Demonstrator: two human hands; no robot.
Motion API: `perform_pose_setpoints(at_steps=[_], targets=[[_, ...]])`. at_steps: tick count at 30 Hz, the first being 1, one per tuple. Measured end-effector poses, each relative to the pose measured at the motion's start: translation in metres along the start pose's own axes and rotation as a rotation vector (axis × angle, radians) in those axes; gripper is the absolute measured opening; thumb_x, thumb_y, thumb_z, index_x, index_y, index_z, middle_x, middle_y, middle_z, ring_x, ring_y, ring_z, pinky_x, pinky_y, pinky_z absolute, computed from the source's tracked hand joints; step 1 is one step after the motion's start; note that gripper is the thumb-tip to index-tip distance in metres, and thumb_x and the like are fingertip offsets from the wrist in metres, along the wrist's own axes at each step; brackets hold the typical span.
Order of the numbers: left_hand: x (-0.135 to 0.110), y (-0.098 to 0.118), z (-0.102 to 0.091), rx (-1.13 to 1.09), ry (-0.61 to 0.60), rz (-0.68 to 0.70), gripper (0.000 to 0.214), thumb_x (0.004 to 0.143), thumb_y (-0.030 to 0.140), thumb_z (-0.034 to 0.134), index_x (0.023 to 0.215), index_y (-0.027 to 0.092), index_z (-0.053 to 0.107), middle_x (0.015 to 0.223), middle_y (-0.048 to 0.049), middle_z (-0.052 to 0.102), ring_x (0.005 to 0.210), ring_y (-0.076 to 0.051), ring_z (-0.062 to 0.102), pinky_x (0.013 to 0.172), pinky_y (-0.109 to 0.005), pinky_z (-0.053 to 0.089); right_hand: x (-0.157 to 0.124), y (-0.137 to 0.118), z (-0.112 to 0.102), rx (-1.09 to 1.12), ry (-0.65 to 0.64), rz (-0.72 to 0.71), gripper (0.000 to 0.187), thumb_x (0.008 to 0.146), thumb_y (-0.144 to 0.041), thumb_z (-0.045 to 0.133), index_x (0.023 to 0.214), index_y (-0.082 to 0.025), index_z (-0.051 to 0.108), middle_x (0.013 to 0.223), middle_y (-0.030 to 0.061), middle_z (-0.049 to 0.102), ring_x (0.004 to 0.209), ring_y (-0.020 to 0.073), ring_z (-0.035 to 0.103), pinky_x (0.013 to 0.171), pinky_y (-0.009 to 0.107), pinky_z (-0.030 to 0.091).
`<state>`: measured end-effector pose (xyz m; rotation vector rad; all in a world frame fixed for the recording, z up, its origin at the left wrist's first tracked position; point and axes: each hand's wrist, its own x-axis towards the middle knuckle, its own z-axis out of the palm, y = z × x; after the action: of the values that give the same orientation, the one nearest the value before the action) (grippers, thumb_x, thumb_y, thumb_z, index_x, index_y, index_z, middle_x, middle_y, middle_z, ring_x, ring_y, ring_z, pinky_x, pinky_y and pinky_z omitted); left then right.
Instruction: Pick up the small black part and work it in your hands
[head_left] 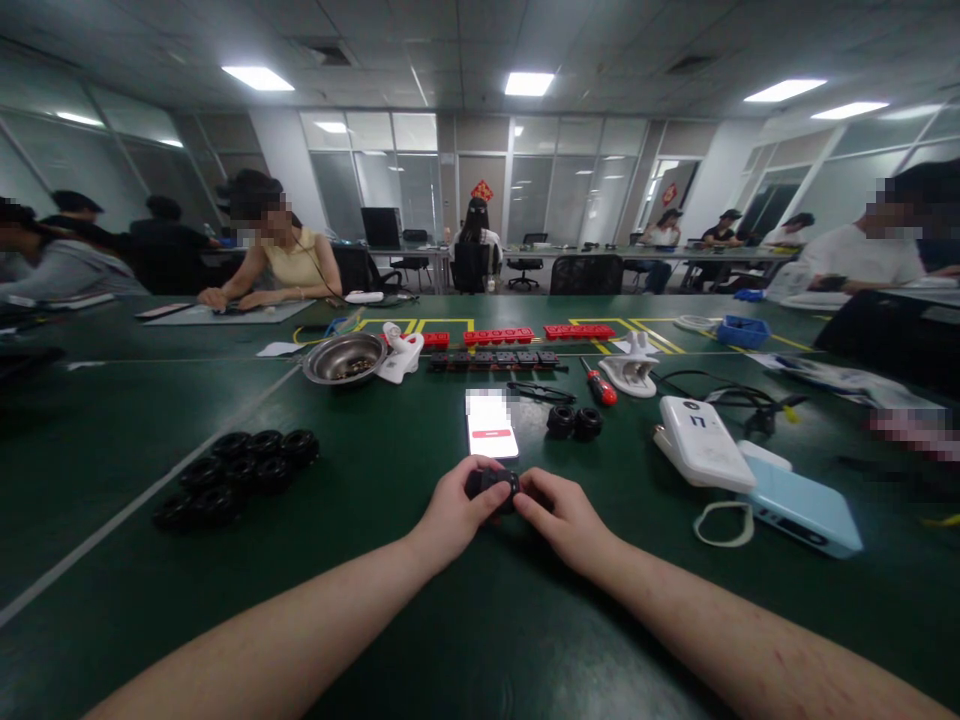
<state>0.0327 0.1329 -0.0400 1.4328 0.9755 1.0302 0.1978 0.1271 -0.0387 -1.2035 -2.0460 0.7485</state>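
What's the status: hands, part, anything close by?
Left hand: holding small black part. Right hand: at its right end, grip unclear. Close ahead: lit smartphone, flat just beyond the hands.

Green table [390, 430]: black parts [238, 471] left, phone [491, 435] mid, bowl [315, 373] + red strips [498, 337] behind, screwdriver [602, 388], blue power bank [806, 505] right

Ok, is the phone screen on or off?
On: the phone glows bright white, with a red bar low on its screen.
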Motion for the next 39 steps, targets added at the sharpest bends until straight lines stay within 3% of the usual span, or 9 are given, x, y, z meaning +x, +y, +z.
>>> perform_pose_setpoints(at_steps=[4, 7, 10, 15, 21, 25, 32, 36, 39], targets=[[0.002, -0.001, -0.001, -0.007, -0.023, -0.039, 0.033, 0.07, 0.041, 0.056, 0.089, 0.015, 0.049, 0.078, -0.0015, 0.054, 0.055, -0.012, 0.056, 0.047, -0.022, 0.042, -0.001, -0.001, 0.0, -0.01, 0.027, 0.012, 0.017, 0.078, -0.031, 0.051, 0.088, -0.017, 0.053, 0.07, 0.0005, 0.054, 0.062, 0.0137, 0.048, 0.056, 0.025, 0.039], [0.005, -0.002, -0.001, -0.019, 0.003, -0.093, 0.033, 0.072, 0.043, 0.053, 0.09, 0.016, 0.048, 0.071, -0.0002, 0.055, 0.049, -0.012, 0.056, 0.044, -0.022, 0.041, -0.003, -0.003, 0.0, -0.045, 0.029, -0.022, 0.03, 0.076, -0.025, 0.054, 0.105, -0.019, 0.049, 0.073, 0.0007, 0.055, 0.064, 0.0144, 0.05, 0.059, 0.026, 0.04], [0.006, -0.002, 0.0, -0.028, 0.038, -0.131, 0.029, 0.072, 0.041, 0.052, 0.087, 0.016, 0.048, 0.064, 0.0023, 0.054, 0.043, -0.011, 0.053, 0.042, -0.022, 0.04, -0.005, -0.005, 0.0, -0.059, 0.017, -0.041, 0.037, 0.075, -0.023, 0.055, 0.11, -0.02, 0.046, 0.074, 0.0005, 0.055, 0.066, 0.0145, 0.051, 0.059, 0.026, 0.041], [0.002, 0.002, 0.001, -0.009, 0.051, -0.093, 0.025, 0.072, 0.037, 0.054, 0.084, 0.016, 0.051, 0.072, 0.001, 0.052, 0.053, -0.011, 0.053, 0.046, -0.023, 0.044, -0.004, -0.006, -0.002, -0.013, 0.013, -0.029, 0.029, 0.079, -0.031, 0.05, 0.104, -0.019, 0.048, 0.073, 0.0003, 0.054, 0.064, 0.0141, 0.05, 0.057, 0.025, 0.04], [-0.001, 0.004, -0.002, 0.039, -0.08, -0.077, 0.031, 0.071, 0.04, 0.055, 0.09, 0.015, 0.051, 0.082, -0.0028, 0.054, 0.066, -0.015, 0.056, 0.055, -0.026, 0.048, -0.001, -0.002, -0.001, -0.018, -0.012, 0.033, 0.019, 0.079, -0.034, 0.051, 0.088, -0.018, 0.054, 0.066, -0.001, 0.054, 0.059, 0.0127, 0.049, 0.054, 0.024, 0.038], [0.001, 0.004, -0.004, 0.1, -0.057, -0.064, 0.035, 0.073, 0.044, 0.051, 0.091, 0.014, 0.053, 0.08, -0.0038, 0.054, 0.064, -0.016, 0.054, 0.05, -0.025, 0.044, -0.004, -0.006, 0.0, -0.063, 0.001, -0.005, 0.034, 0.071, -0.032, 0.062, 0.1, -0.018, 0.049, 0.069, -0.001, 0.053, 0.061, 0.0136, 0.05, 0.054, 0.024, 0.039], [0.001, 0.003, -0.001, 0.154, 0.009, -0.001, 0.02, 0.072, 0.033, 0.054, 0.082, 0.016, 0.053, 0.077, -0.0015, 0.052, 0.072, -0.016, 0.052, 0.058, -0.025, 0.045, -0.008, -0.009, 0.001, -0.109, 0.029, -0.023, 0.047, 0.068, -0.037, 0.062, 0.107, -0.02, 0.043, 0.078, 0.0006, 0.054, 0.067, 0.0152, 0.051, 0.059, 0.026, 0.04], [0.0, -0.001, -0.001, 0.082, 0.032, -0.026, 0.025, 0.075, 0.039, 0.05, 0.088, 0.018, 0.047, 0.081, -0.0008, 0.05, 0.066, -0.015, 0.055, 0.048, -0.021, 0.043, -0.003, -0.002, -0.001, -0.078, 0.014, 0.032, 0.022, 0.081, -0.038, 0.045, 0.089, -0.019, 0.051, 0.069, -0.0006, 0.054, 0.062, 0.0135, 0.049, 0.056, 0.025, 0.038], [0.0, -0.002, -0.001, 0.109, 0.006, -0.013, 0.026, 0.076, 0.04, 0.05, 0.09, 0.018, 0.048, 0.083, -0.0015, 0.05, 0.068, -0.015, 0.055, 0.048, -0.02, 0.043, -0.001, 0.001, -0.001, -0.088, -0.006, 0.034, 0.023, 0.082, -0.038, 0.043, 0.078, -0.018, 0.052, 0.067, -0.0009, 0.053, 0.06, 0.0128, 0.048, 0.054, 0.024, 0.036]])
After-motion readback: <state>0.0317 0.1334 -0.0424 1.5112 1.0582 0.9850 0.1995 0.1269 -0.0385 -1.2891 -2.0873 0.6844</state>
